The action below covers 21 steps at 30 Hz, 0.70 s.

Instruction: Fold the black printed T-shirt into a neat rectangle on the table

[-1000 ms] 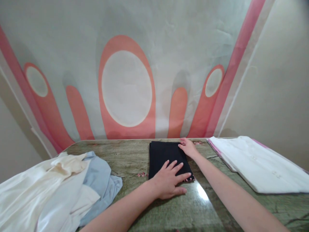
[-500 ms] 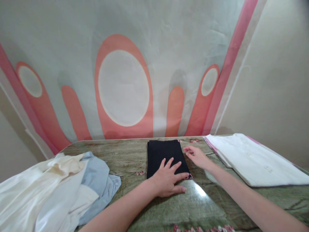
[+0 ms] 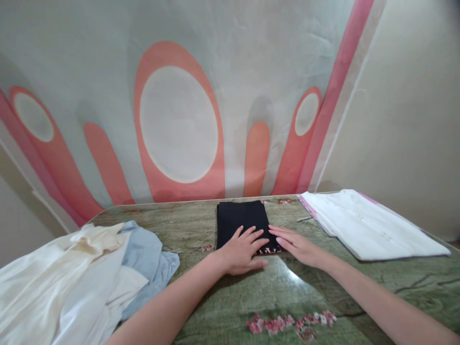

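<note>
A black folded garment [image 3: 239,215] lies flat near the far edge of the table, with some pink print showing at its near right corner. My left hand [image 3: 244,251] rests on its near part, palm down, fingers spread. Against the garment's right edge lies my right hand [image 3: 296,244], fingers stretched out and the fingertips touching the cloth. Neither hand grasps anything.
On the left is a loose heap of cream and white cloth [image 3: 61,282] with a light blue cloth [image 3: 143,258] beside it. Folded white garments [image 3: 373,225] are stacked at the right. The table [image 3: 223,306] has a wood-and-flower print and meets a patterned wall [image 3: 244,72].
My right hand has moved from just beside the garment nearer to me and onto its right edge. My left hand has shifted slightly left, uncovering pink print at the near corner.
</note>
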### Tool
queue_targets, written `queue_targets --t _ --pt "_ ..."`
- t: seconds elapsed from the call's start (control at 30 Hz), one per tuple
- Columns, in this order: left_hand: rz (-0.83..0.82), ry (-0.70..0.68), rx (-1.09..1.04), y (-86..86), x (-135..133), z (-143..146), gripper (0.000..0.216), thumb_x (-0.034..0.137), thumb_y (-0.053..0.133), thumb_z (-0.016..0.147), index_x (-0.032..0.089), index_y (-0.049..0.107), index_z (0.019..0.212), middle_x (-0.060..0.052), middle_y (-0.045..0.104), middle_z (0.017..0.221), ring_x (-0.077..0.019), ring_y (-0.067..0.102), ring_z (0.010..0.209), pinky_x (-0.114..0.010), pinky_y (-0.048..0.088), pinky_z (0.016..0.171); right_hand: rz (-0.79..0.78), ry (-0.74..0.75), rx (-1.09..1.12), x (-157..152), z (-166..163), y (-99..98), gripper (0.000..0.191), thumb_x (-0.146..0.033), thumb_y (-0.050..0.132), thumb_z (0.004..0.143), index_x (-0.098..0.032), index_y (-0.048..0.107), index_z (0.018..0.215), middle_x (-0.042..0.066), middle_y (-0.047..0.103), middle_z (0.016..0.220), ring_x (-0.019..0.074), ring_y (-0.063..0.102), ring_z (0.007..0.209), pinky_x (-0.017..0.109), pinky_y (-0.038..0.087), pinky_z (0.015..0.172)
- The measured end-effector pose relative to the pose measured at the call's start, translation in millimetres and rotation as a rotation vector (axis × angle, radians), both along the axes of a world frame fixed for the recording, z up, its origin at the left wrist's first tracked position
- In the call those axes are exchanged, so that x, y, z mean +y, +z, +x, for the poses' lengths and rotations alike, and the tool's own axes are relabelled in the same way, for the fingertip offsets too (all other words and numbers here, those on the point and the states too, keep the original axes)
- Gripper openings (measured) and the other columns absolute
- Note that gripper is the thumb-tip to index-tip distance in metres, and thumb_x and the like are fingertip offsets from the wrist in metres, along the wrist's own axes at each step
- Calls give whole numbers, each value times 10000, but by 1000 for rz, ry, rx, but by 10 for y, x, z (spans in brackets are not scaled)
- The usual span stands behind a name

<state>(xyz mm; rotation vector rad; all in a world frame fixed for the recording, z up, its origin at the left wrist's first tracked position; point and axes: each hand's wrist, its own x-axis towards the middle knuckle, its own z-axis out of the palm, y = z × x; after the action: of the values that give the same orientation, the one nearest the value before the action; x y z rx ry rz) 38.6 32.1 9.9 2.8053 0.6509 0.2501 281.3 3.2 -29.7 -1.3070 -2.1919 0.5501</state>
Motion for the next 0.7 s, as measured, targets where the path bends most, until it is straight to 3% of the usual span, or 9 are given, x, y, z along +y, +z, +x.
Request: queue_targets --t 0.1,0.27,0.53,0.63,0.7 --pt "-26 93 -38 1 125 -93 558 548 356 855 300 299 1352 -48 230 1445 -244 145 1336 -460 65 1061 6 -16 -13 -54 -14 73 417 -385 369 894 -262 447 1285 26 380 1384 196 335 1268 413 244 1066" --pt "-33 200 -86 -85 408 -277 541 534 380 853 302 330 1340 -48 236 1442 -224 161 1335 -425 42 1066 -3 127 -130 -164 -43 181 444 -407 462 852 -320 432 1287 -24 292 1424 226 207 1325 443 167 1084" --pt "-76 456 -119 -300 846 -606 536 471 431 846 230 374 1322 -74 229 1440 -231 163 1334 -415 77 1068 -6 133 -183 -235 -46 177 598 -449 512 815 -329 294 1359 -29 240 1439 237 183 1330 433 113 1100" --pt "-137 530 -287 -314 917 -655 452 352 508 817 203 477 1242 -77 318 1404 -233 229 1315 -403 96 1077 -14 138 -206 -244 -55 166 589 -450 483 830 -338 268 1367 -37 217 1446 234 167 1334 436 109 1100" --pt "-311 600 -528 -297 959 -661 380 244 574 761 185 567 1137 -78 415 1346 -230 285 1291 -373 119 1086 -26 135 -208 -250 -62 156 583 -453 470 835 -340 264 1368 -40 211 1448 235 160 1336 443 106 1100"
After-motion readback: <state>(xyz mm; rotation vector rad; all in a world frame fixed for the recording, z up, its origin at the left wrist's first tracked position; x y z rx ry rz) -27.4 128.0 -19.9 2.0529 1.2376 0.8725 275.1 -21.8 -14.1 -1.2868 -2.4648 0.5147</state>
